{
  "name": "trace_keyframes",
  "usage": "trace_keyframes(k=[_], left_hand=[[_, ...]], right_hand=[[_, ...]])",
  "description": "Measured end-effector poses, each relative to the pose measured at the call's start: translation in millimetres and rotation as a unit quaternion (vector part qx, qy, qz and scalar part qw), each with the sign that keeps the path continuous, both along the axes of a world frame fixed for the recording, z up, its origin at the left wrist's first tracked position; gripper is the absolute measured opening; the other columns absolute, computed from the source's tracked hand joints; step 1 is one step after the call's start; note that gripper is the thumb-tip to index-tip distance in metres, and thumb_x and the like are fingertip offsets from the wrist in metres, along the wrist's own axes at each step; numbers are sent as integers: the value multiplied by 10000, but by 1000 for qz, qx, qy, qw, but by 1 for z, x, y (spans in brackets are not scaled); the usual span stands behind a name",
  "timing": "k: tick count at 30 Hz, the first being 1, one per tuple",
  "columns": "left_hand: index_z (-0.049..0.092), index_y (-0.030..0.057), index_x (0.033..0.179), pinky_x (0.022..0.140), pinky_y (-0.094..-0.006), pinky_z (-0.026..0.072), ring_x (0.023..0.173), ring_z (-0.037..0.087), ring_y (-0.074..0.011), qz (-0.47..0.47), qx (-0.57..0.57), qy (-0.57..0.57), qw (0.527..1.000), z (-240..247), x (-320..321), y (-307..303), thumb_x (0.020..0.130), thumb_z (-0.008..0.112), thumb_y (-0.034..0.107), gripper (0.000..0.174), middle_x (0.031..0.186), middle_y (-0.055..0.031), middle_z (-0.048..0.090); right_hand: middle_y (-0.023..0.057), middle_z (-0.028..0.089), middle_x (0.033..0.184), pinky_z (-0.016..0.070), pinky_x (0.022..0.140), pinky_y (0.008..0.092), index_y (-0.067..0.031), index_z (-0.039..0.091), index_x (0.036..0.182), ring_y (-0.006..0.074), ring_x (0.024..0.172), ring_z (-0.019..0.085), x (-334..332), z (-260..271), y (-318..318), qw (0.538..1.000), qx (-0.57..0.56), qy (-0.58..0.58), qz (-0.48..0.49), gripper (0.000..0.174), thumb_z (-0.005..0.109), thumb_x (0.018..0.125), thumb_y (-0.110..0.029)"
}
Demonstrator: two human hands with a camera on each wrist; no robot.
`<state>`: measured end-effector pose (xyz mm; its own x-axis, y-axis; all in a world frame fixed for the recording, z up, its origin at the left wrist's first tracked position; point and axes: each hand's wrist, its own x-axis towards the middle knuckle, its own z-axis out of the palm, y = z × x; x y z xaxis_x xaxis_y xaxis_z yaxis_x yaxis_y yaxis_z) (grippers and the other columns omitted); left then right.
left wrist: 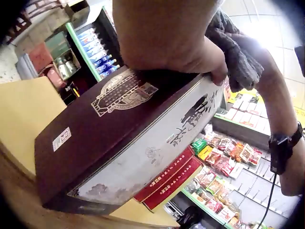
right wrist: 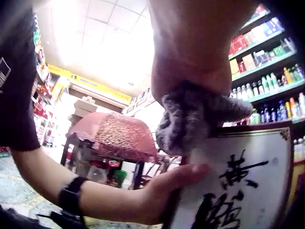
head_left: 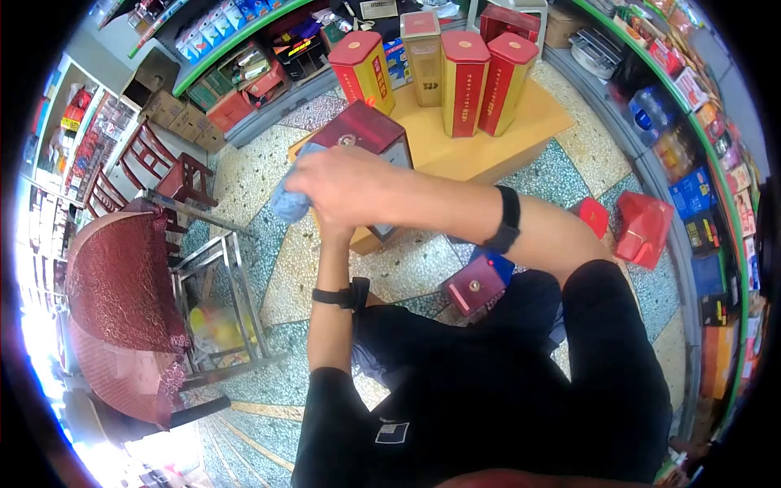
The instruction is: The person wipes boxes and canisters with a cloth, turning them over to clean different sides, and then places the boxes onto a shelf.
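Note:
A maroon box with a white face (head_left: 358, 128) (left wrist: 90, 129) (right wrist: 238, 186) is tilted over the yellow stand (head_left: 488, 159). My left hand (left wrist: 176, 47) (right wrist: 155, 193) grips its edge, thumb against the white face in the right wrist view; in the head view this hand is mostly hidden behind my right hand (head_left: 350, 185). A bunched blue-grey cloth (head_left: 290, 195) (left wrist: 240, 59) (right wrist: 183, 119) is held in my right hand at the box's upper edge. The right fingers are largely covered by the cloth.
Several red and gold tins (head_left: 465, 85) stand on the yellow stand. A small maroon box (head_left: 473, 286) and a red box (head_left: 643, 229) lie on the floor. Left are a metal frame (head_left: 232, 281), a pink cover (head_left: 122, 276) and wooden chairs (head_left: 183, 175). Shelves (head_left: 708, 154) line the sides.

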<state>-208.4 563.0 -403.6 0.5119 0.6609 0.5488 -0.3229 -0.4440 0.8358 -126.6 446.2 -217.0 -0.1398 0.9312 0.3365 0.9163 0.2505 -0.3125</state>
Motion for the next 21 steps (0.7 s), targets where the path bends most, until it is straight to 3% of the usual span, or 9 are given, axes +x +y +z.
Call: trace_keyframes(k=[2,4,6,7,10,11,16,19,21], left_hand=[[282,16,1481,1076,-394,400,1262,513,-256,28,12,63,998,4,-13,-9,674,854,214,1009,1372,-149,489],[218,-12,1514,1090,-406,385,1308,470,-272,34,8,-19,999,18,-15,-28,679,856,225,1078,1438,-166,433],[149,-19,1540,1104,-417,364,1334,436,-289,34,23,-26,999,21,-11,-25,677,863,229,1147,1459,-169,401],[149,-19,1540,1104,-417,364,1334,436,-289,37,19,-25,999,20,-12,-25,677,863,229,1147,1459,-169,401],[104,-5,1560,1124,-426,336,1353,402,-305,26,20,-6,999,22,-13,-20,638,885,271,1239,1481,-186,366],[104,-5,1560,1124,-426,336,1353,402,-305,33,18,-9,999,26,-13,-21,638,885,271,1239,1481,-186,366],[86,-12,1558,1141,-408,314,1373,387,-303,36,28,51,998,22,-20,-17,659,887,318,1249,1488,-202,364],[47,3,1568,1168,-419,274,1412,343,-316,29,23,96,995,42,-28,-22,683,887,330,1263,1511,-226,338],[3,16,1574,1185,-436,245,1443,298,-335,120,141,147,972,56,-42,-16,679,905,317,1306,1543,-252,296]], right_hand=[[160,695,1029,538,880,440,-94,707,1054,347,1004,663,13,-1,2,999,-28,24,-23,322,624,743,-91],[171,697,1048,538,890,436,-85,707,1093,367,1001,663,65,-21,9,996,60,52,-46,353,612,753,-76],[179,694,1069,534,895,448,-80,696,1141,370,1014,658,111,-14,-10,993,47,23,-110,386,590,770,-71],[202,689,1069,536,879,465,-60,682,1154,387,998,659,126,-4,-25,989,-32,40,-142,387,579,781,-69],[236,685,1030,522,905,476,-17,680,1131,414,1001,652,173,-39,-72,979,-62,-17,-193,383,585,760,-33],[235,690,1012,532,871,474,-31,692,1120,408,959,664,188,-59,-87,981,-13,-12,-195,368,587,768,-38],[230,689,1054,540,872,460,-52,690,1154,395,956,671,177,-80,-120,968,64,102,-221,376,588,792,-54],[211,688,1090,541,880,450,-77,662,1216,384,978,670,157,-59,-97,962,221,88,-133,402,593,820,-90],[193,689,1134,530,904,408,-97,648,1255,372,1036,660,150,-48,-94,967,196,111,-123,412,640,843,-119]])
